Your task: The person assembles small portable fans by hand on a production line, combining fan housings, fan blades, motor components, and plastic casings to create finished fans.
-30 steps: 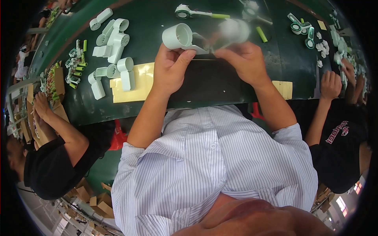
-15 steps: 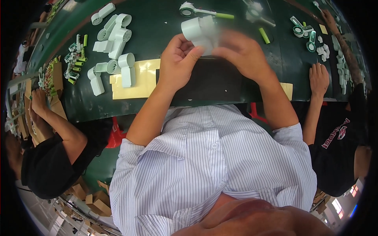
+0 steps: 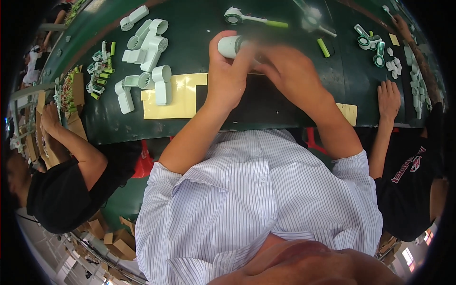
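Observation:
My left hand (image 3: 227, 76) is closed around a pale mint plastic housing (image 3: 228, 46). The housing's round, cup-like end shows between thumb and fingers, with a darker ring at its inner edge; the rest is covered by my hands. Close against its right side is my right hand (image 3: 294, 69), its fingers smeared by motion, so whether they grip the part cannot be told. Both hands are above the black mat (image 3: 266, 102) at the table's near edge. Beyond them lies a round-headed assembly (image 3: 233, 17) with a white stem and a yellow-green cylindrical end.
Several mint housings (image 3: 153, 52) are at left, some on a yellow sheet (image 3: 183, 97). Further left are small assemblies with green cells (image 3: 100, 71). A green cylinder (image 3: 323, 48) and round-headed assemblies (image 3: 368, 42) lie right. Co-workers' hands (image 3: 389, 99) rest on both sides.
The housing has turned in my left hand and is now mostly covered by my fingers. My right hand has shifted slightly left and down, close against it. The view has shifted slightly.

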Motion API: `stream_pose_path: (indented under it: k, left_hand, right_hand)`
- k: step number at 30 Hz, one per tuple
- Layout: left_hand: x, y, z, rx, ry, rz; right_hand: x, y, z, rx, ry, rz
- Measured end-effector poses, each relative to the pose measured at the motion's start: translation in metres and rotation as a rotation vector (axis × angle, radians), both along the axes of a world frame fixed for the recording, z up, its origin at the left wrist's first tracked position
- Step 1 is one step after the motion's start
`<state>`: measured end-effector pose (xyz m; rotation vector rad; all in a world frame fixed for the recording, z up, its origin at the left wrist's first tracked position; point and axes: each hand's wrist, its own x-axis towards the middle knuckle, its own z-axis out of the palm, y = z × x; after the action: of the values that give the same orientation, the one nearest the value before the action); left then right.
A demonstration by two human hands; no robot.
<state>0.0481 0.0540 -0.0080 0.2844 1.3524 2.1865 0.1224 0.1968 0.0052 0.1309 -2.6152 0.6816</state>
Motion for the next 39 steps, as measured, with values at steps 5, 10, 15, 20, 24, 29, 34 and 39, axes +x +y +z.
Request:
stream_pose_path:
  k: [5,10,15,20,24,29,34,39]
  left_hand:
    - [0.003,-0.005,-0.006,0.214,0.066,-0.054]
    - [-0.018,-0.014,0.001,0.170,0.309,-0.293]
    - [-0.028,-0.027,0.015,-0.100,0.548,-0.333]
    - [-0.029,-0.025,0.004,-0.073,0.595,-0.356]
    - [-0.033,-0.023,-0.004,-0.119,0.593,-0.370]
    - [-0.040,-0.016,-0.001,-0.151,0.458,-0.392]
    - [-0.044,-0.015,0.004,-0.276,0.554,-0.421]
    - [-0.040,-0.008,0.011,-0.395,0.502,-0.401]
  right_hand:
    - [0.011,0.007,0.009,-0.536,-0.121,0.006]
    - [0.021,0.024,0.007,-1.146,-0.300,0.191]
    - [0.029,0.027,0.022,-0.541,-0.165,0.101]
    - [0.028,0.037,0.014,-0.330,0.019,0.169]
    - [0.030,0.033,0.003,-0.332,-0.007,0.116]
    - [0.026,0.032,0.008,-0.495,-0.218,0.040]
    - [0.019,0.037,0.006,-0.538,-0.463,0.147]
    - [0.015,0.030,0.003,-1.106,-0.600,0.225]
